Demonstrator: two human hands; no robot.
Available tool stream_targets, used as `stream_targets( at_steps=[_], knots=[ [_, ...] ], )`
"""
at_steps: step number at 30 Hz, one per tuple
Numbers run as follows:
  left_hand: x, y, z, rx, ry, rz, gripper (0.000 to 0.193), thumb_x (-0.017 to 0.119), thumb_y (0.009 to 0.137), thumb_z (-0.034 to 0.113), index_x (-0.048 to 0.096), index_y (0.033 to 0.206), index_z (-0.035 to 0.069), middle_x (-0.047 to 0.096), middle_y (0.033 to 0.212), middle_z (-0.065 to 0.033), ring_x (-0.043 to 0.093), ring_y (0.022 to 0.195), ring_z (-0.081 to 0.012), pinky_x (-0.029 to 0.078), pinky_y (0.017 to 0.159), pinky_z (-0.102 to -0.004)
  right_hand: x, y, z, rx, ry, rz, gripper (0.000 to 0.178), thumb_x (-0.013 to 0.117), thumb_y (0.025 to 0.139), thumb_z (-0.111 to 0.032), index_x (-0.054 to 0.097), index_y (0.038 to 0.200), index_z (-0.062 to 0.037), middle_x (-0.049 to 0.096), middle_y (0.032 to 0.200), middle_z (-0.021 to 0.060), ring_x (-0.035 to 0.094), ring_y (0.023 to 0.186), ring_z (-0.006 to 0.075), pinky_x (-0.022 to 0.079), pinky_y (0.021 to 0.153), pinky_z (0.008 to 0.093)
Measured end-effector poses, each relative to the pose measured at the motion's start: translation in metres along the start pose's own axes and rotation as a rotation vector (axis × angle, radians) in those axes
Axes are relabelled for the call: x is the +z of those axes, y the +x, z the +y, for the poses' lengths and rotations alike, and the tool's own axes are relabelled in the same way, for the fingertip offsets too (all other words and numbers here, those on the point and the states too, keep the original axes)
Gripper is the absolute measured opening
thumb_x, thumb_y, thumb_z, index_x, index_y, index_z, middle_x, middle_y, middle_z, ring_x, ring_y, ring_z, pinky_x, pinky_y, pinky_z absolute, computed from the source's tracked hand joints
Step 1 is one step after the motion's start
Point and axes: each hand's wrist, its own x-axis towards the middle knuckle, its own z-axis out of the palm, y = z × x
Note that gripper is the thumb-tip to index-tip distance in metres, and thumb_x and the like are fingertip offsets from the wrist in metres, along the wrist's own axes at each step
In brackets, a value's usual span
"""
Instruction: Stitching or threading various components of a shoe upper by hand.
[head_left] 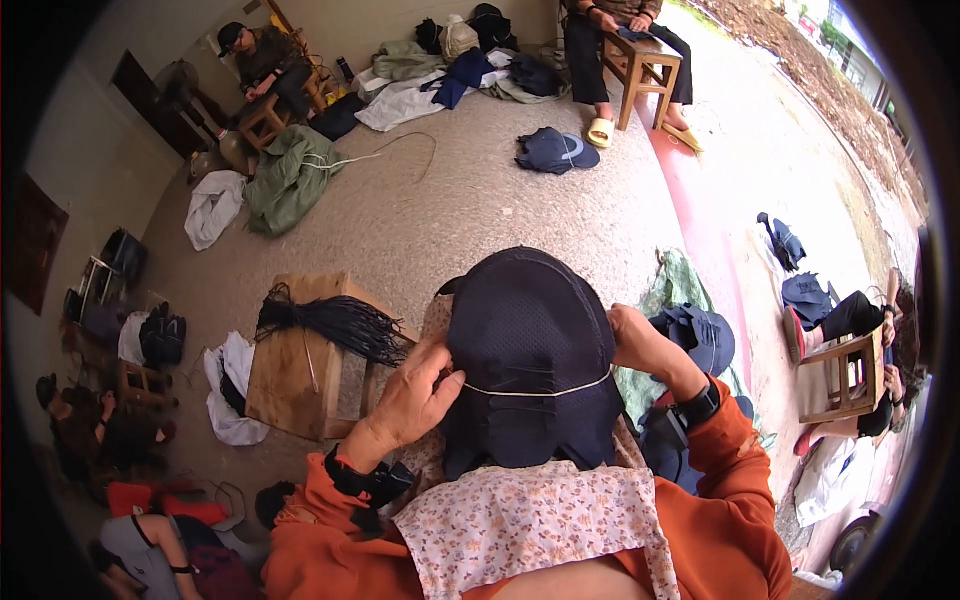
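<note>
In front of me, above my floral apron (pixel 530 520), is a stack of dark navy caps (pixel 530 310) with a mesh panel uppermost. A pale cord (pixel 540 393) runs across it, and short dark strands lie by the cord. My left hand (pixel 412 395) is closed on the stack's left edge, its thumb beside the cord. At the upper right edge, my right hand (pixel 645 340) pinches the stack with curled fingers; its fingertips are partly hidden. To the left, a wooden stool (pixel 290 385) bears a bundle of black cords (pixel 330 322) and a thin pointed tool (pixel 311 365).
More dark caps (pixel 705 338) lie on green sheeting by my right arm. A cap bundle (pixel 556 151) rests on the floor ahead. Green (pixel 295 180) and white sacks (pixel 214 208) lie far left. Several people sit around on stools, one at the far right (pixel 845 375).
</note>
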Motion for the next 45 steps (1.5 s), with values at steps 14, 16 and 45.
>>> stream_targets(
  at_steps=[14, 16, 45],
  knots=[
    [0.014, -0.010, 0.012, 0.280, 0.065, 0.087, 0.017, 0.061, 0.082, 0.012, 0.051, 0.087, -0.001, 0.056, 0.118, -0.0288, 0.060, 0.103, -0.0397, 0.050, 0.082, -0.0407, 0.017, -0.037, 0.009, -0.184, -0.064, 0.295, 0.023, 0.070, 0.073, -0.009, 0.067, 0.095, -0.0064, 0.068, 0.096, 0.0070, 0.062, 0.099, 0.0280, 0.035, 0.103, 0.0427],
    [0.015, -0.013, 0.018, 0.164, -0.053, -0.028, 0.017, 0.062, 0.082, 0.012, 0.052, 0.089, -0.001, 0.055, 0.126, -0.0290, 0.060, 0.109, -0.0399, 0.052, 0.085, -0.0406, 0.026, -0.044, 0.015, -0.063, 0.193, 0.345, 0.029, 0.073, 0.072, -0.008, 0.066, 0.100, -0.0040, 0.068, 0.101, 0.0061, 0.062, 0.098, 0.0203, 0.040, 0.096, 0.0362],
    [0.002, -0.008, 0.047, 0.661, -0.397, -0.169, 0.026, 0.070, 0.058, 0.001, 0.044, 0.054, 0.003, 0.052, 0.132, -0.0284, 0.060, 0.113, -0.0416, 0.054, 0.086, -0.0391, -0.007, -0.016, -0.053, 0.461, 1.308, -0.308, 0.020, 0.059, 0.091, -0.003, 0.064, 0.109, 0.0054, 0.069, 0.096, 0.0095, 0.067, 0.084, 0.0124, 0.054, 0.076, 0.0213]
  ],
)
